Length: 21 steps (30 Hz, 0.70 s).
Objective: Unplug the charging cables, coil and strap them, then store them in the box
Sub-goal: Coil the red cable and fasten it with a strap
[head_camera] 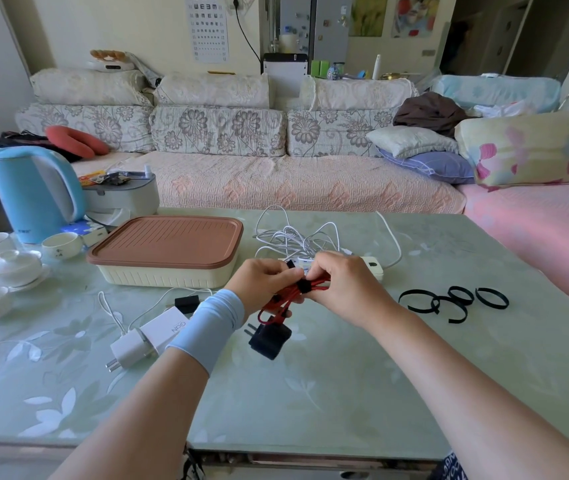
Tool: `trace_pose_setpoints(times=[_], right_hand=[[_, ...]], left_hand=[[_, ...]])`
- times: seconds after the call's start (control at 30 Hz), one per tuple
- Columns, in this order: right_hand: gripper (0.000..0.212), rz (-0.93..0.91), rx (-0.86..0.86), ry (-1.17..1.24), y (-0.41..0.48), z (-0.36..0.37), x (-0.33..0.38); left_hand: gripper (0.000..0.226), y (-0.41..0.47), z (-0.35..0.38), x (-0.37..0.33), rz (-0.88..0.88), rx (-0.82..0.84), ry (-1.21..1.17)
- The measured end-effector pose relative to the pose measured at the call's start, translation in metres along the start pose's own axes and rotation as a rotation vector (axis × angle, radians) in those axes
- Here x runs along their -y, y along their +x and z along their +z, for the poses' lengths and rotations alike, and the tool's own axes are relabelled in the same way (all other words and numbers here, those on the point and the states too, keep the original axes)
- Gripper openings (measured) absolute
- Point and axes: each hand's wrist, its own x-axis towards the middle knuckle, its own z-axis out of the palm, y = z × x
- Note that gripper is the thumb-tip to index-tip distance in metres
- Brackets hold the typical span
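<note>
Both hands hold a coiled red cable point(281, 301) above the table's middle. My left hand point(264, 284) grips the coil on its left side. My right hand point(342, 284) pinches a black strap point(303, 286) wrapped round the coil. A black plug point(270, 337) hangs below the coil. The cream box point(158, 273) with a closed brown lid point(169, 239) stands to the left. A tangle of white cables point(297, 237) lies by a white power strip point(373, 265) behind my hands. White chargers point(144, 336) and a black adapter point(187, 303) lie under my left forearm.
Several black strap loops point(452, 301) lie on the table at the right. A blue kettle point(34, 195), white cups and a lidded bowl point(16, 265) crowd the left side. A grey container point(120, 195) stands behind the box. A sofa runs along the far edge.
</note>
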Motion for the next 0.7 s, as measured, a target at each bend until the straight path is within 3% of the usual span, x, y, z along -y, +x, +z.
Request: trace_pose_setpoints(times=[0.17, 0.27, 0.37, 0.43, 0.5, 0.57, 0.7], right_hand=[[0.024, -0.174, -0.078, -0.03, 0.004, 0.001, 0.0], [0.029, -0.151, -0.072, -0.012, 0.004, 0.003, 0.003], [0.037, 0.104, 0.146, 0.008, 0.002, -0.004, 0.006], [0.034, 0.303, 0.32, 0.159, -0.002, -0.008, 0.006], [0.025, 0.471, 0.31, 0.405, -0.004, -0.008, 0.006], [0.031, 0.63, 0.319, 0.48, -0.003, -0.012, 0.007], [0.04, 0.797, 0.545, 0.621, -0.005, -0.026, 0.01]], left_hand=[[0.021, 0.002, 0.001, 0.0, 0.068, -0.044, -0.015], [0.022, 0.004, 0.003, 0.002, 0.083, -0.103, -0.008], [0.025, 0.006, 0.002, 0.005, 0.043, -0.157, 0.038], [0.027, 0.007, 0.001, 0.006, 0.038, -0.173, 0.114], [0.028, 0.008, 0.002, 0.006, 0.056, -0.163, 0.179], [0.028, 0.008, 0.005, 0.004, 0.105, -0.156, 0.207], [0.026, 0.009, 0.008, 0.003, 0.195, -0.167, 0.276]])
